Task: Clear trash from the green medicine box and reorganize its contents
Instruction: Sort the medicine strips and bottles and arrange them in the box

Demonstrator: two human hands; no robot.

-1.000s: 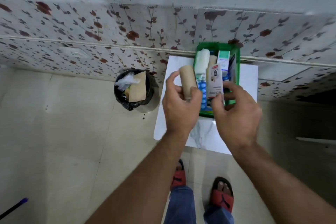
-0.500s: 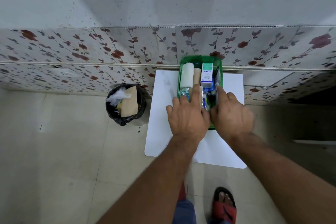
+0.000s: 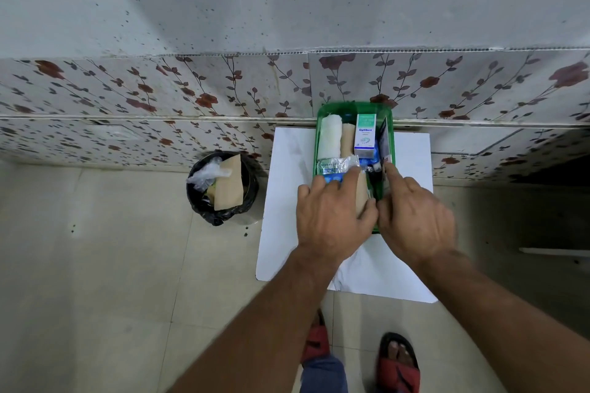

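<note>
The green medicine box (image 3: 351,105) stands on a white table (image 3: 287,201) against the wall. Inside lie a white gauze roll (image 3: 330,137), a tan roll (image 3: 347,139), a green-and-white Optibex carton (image 3: 365,135) and a silver blister strip (image 3: 335,165). My left hand (image 3: 332,220) is over the box's near end, gripping a tan bandage roll (image 3: 362,198) down inside it. My right hand (image 3: 415,217) pinches the near end of a flat carton (image 3: 383,137) that stands on edge along the right wall. The box's near part is hidden by both hands.
A black-lined trash bin (image 3: 223,188) with a brown paper bag and clear plastic stands on the tiled floor left of the table. A flower-patterned wall runs right behind the box. My feet in red sandals (image 3: 399,370) are below the table's near edge.
My left hand has brought the tan bandage roll down from above into the box. My right hand has set the flat carton on edge at the right wall. The camera has tilted up.
</note>
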